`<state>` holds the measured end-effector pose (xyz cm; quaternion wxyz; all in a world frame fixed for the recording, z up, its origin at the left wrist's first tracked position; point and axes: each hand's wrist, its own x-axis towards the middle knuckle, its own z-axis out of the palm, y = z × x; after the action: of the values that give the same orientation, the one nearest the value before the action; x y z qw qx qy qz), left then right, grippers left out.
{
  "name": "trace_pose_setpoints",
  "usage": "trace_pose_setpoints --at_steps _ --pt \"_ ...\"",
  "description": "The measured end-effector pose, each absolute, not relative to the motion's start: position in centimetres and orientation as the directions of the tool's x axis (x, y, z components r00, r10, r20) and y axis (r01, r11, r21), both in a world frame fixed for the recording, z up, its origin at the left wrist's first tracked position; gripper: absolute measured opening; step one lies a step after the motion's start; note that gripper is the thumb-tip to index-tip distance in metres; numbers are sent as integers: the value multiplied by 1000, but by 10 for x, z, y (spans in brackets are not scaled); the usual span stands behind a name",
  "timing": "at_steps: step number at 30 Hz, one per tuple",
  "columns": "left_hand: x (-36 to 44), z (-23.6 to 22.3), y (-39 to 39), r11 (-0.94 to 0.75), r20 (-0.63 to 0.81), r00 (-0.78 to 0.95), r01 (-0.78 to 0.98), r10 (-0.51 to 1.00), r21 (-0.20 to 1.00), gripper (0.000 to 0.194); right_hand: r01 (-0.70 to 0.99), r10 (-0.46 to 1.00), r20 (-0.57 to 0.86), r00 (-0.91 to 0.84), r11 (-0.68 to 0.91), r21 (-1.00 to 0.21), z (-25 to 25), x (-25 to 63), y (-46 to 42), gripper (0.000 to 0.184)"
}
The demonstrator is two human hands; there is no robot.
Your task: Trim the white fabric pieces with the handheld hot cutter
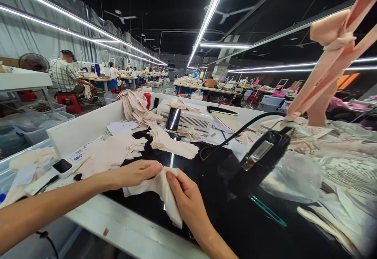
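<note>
Between my two hands is a small cream fabric piece (166, 194), held up just above the black tabletop (212, 196). My left hand (138, 173) pinches its upper edge with thumb and fingers. My right hand (188, 194) grips the same piece from the right, thumb on top, while the lower end hangs down. Beyond them lies a stack of cream fabric pieces (173, 145). A wider pile of pale cut pieces (108, 149) spreads to the left of it.
A black clamp-like device (259, 162) hangs at right from pink fabric strips (321, 74). Near it are a teal tool (268, 210) and a clear plastic bag (294, 176). A white vented box (185, 115) stands behind; a phone-like gadget (62, 166) lies left. A person (66, 72) sits far left.
</note>
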<state>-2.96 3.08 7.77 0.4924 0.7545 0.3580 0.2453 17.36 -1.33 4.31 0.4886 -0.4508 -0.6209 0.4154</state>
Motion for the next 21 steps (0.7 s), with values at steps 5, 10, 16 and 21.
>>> trace_pose_setpoints --at_steps 5,10,16,21 --pt "-16 65 26 -127 -69 606 274 793 953 82 131 979 162 -124 178 -975 45 176 -18 74" --pt "-16 65 19 -17 -128 528 260 839 966 86 -2 988 -12 -157 -12 -1000 43 180 -20 89" --pt "-22 80 16 -54 -98 482 291 871 955 77 -55 896 -177 -407 -218 -974 33 178 -25 85" --pt "-28 84 15 -70 -115 437 386 892 920 64 65 838 -286 -465 -289 -955 38 182 -40 62"
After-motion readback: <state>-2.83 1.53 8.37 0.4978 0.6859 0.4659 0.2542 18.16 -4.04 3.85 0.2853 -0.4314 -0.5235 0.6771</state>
